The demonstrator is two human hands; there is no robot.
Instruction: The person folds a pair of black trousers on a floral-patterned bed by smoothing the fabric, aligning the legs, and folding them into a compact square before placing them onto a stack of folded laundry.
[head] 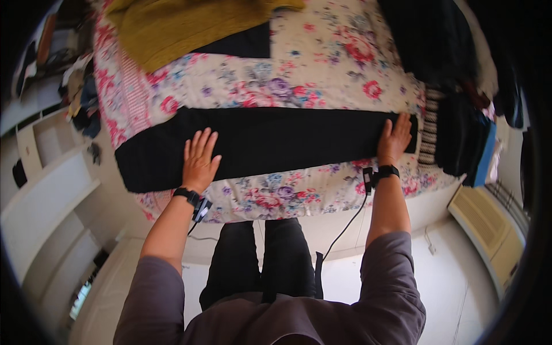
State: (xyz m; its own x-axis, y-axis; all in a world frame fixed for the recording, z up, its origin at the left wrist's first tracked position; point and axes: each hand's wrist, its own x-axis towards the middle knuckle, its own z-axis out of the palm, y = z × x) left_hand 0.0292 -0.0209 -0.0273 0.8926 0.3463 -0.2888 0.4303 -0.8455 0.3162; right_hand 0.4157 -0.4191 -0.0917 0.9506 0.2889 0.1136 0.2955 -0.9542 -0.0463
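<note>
A pair of black trousers, folded lengthwise, lies flat across a bed with a floral sheet. The wider end is at the left and the narrow leg end at the right. My left hand rests palm down on the wider part, its fingers spread. Near the leg end, my right hand presses flat on the cloth, the fingers close together and the thumb apart. Neither hand grasps anything. Each wrist wears a black strap with a small cabled device.
A mustard-yellow garment lies over a black cloth at the far side. Dark folded clothes are stacked at the right, beside a striped textile. White shelving stands left; a beige appliance stands right.
</note>
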